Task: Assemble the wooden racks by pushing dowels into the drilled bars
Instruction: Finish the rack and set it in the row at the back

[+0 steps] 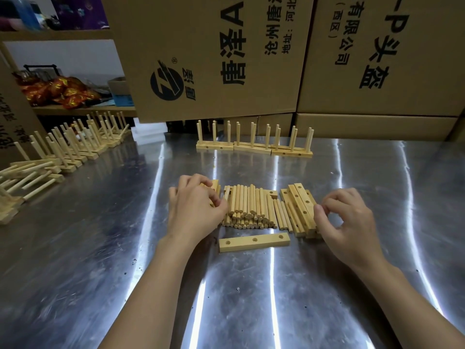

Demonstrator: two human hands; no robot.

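A heap of short wooden dowels (247,207) lies in the middle of the metal table (251,298). One drilled bar (254,242) with three holes lies flat just in front of the heap. A stack of several drilled bars (300,207) sits to the right of the dowels. My left hand (195,210) rests at the left edge of the heap, fingertips pinching a dowel there, with another bar partly hidden beneath it. My right hand (348,224) touches the right side of the bar stack, fingers curled; what it holds is unclear.
Three finished racks (254,144) stand in a row at the back of the table. Many more finished racks (68,149) are lined up along the left side. Large cardboard boxes (226,59) wall off the back. Shelves with red packets (57,91) are at far left.
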